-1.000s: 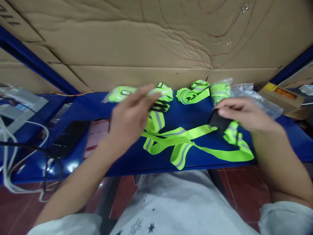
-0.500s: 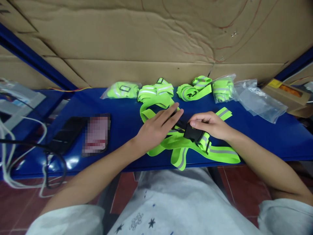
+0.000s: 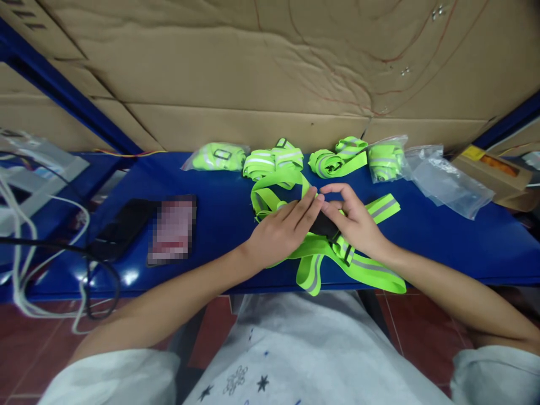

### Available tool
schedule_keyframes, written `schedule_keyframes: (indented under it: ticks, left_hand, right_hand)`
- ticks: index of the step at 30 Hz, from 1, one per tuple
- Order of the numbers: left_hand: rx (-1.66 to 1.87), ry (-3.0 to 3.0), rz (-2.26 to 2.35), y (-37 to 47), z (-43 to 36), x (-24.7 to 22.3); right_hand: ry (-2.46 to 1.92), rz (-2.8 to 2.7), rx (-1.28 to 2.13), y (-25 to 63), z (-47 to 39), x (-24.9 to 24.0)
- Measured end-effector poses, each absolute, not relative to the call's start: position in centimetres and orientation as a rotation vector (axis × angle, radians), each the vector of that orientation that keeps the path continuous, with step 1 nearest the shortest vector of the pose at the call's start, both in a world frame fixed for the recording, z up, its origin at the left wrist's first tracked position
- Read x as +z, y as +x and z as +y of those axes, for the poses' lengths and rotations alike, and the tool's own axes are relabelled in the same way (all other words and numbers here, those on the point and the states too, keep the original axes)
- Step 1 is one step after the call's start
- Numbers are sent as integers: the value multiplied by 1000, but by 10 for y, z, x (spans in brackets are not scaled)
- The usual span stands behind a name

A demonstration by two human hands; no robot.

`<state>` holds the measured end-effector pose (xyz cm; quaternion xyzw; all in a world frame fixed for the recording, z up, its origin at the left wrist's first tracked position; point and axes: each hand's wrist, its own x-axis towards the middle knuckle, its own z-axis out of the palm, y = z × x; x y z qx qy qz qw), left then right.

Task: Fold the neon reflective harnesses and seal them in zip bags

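Observation:
A black plastic buckle (image 3: 324, 226) on a neon-green reflective strap (image 3: 373, 270) lies between my hands, low over the blue table. My left hand (image 3: 282, 228) wraps over the buckle's left end from above, hiding part of it. My right hand (image 3: 353, 220) grips the buckle from the right, thumb near the left fingertips and index finger arched above. A strap loop (image 3: 274, 179) rises behind my left hand. One loose strap end (image 3: 385, 207) sticks out beyond my right hand, and another fold hangs toward the table's front edge.
Along the back lie a bagged green strap bundle (image 3: 219, 156), unbagged strap bundles (image 3: 274, 160), (image 3: 337, 158), and another bagged bundle (image 3: 386, 160). Clear plastic bags (image 3: 449, 183) and a cardboard box (image 3: 491, 171) stand right. A phone (image 3: 122, 228), a blurred-out item (image 3: 172, 229) and white cables (image 3: 19, 281) lie left.
The buckle has shifted slightly left, closer under my left fingers. My right thumb and index finger have moved left and up to meet my left fingertips, with the index finger now lifted.

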<state>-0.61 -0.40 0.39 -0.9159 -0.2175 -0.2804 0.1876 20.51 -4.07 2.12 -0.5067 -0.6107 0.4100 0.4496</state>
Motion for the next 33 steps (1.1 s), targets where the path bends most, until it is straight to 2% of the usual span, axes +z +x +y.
schedule_keyframes:
  ticks: [5, 10, 14, 17, 20, 23, 27, 33]
  left_hand:
    - [-842, -2632, -614, -8, -1, 12]
    - [-1014, -2789, -636, -22, 2, 46]
    - [-1049, -3147, -647, -32, 8, 63]
    - [-1014, -3466, -629, -35, 18, 61]
    - [-1150, -3748, -502, -36, 26, 52]
    - [-1279, -3584, -494, -33, 27, 46]
    - [-1249, -3310, -420, -29, 18, 46]
    - [-1409, -3218, -476, -28, 18, 43]
  right_hand:
    - [-1236, -1557, 1034, 206, -32, 31]
    - [-1170, -1697, 1210, 221, -24, 61]
    - [-1098, -1691, 1355, 226, -25, 74]
    - [-1092, -1666, 1388, 226, -25, 70]
    - [-1060, -1703, 1381, 228, -25, 64]
    - [-1065, -1786, 1270, 233, -26, 61]
    - [-1089, -1706, 1153, 240, -28, 62]
    - [-1006, -1303, 1394, 244, -27, 69]
